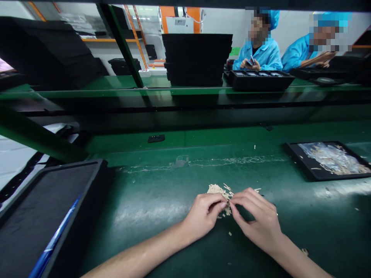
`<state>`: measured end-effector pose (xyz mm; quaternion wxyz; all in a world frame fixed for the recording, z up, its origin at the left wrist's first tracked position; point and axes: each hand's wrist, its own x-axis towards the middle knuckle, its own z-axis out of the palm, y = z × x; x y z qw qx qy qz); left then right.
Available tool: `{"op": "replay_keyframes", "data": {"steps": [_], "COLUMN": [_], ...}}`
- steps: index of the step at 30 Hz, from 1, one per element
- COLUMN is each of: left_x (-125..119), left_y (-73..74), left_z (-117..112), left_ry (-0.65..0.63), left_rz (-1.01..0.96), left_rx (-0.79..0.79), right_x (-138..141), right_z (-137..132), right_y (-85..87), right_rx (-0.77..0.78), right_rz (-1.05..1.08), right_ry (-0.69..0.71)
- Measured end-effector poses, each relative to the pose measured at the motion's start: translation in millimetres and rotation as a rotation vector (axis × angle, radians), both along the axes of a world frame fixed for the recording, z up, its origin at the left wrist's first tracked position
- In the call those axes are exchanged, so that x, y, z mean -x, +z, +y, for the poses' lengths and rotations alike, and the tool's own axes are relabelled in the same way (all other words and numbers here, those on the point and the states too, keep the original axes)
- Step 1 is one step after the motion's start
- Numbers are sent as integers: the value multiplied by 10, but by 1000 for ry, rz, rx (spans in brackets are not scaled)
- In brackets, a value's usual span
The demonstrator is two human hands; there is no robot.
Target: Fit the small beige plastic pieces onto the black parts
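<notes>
The left hand point(203, 216) and right hand point(256, 220) rest close together on the green surface point(150, 241), their fingers point(213, 204) curled inward, with the tips nearly meeting at a loose pile of beige strips point(217, 190). Whether they have hold of any strip is too small to tell. A scrap point(230, 233) lies at six o'clock from the pile. At two o'clock, a black tray point(315, 175) holds more strips; at eight o'clock sits a dark tray point(98, 166) with a blue item point(55, 235) in it. Beyond the bench, at one o'clock, sits a person in a blue gown point(268, 58).
</notes>
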<state>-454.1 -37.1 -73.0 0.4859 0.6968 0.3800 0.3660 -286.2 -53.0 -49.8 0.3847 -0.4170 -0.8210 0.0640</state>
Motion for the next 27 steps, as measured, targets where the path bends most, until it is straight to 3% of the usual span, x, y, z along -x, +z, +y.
{"op": "replay_keyframes", "data": {"steps": [5, 10, 20, 27], "left_x": [34, 43, 76, 81], "left_y": [-48, -120, -80, -52], "left_z": [50, 128, 184, 199], "left_ry": [-50, -140, -373, -459], "left_rz": [-331, -571, -506, -492], "left_rx": [309, 539, 694, 711], "right_x": [-58, -67, -5, -11], "right_z": [37, 84, 14, -5], "right_y": [35, -37, -29, -24], "right_rx": [-21, -21, -66, -85], "right_rz": [67, -19, 46, 65], "right_ry": [-99, -36, 167, 205]}}
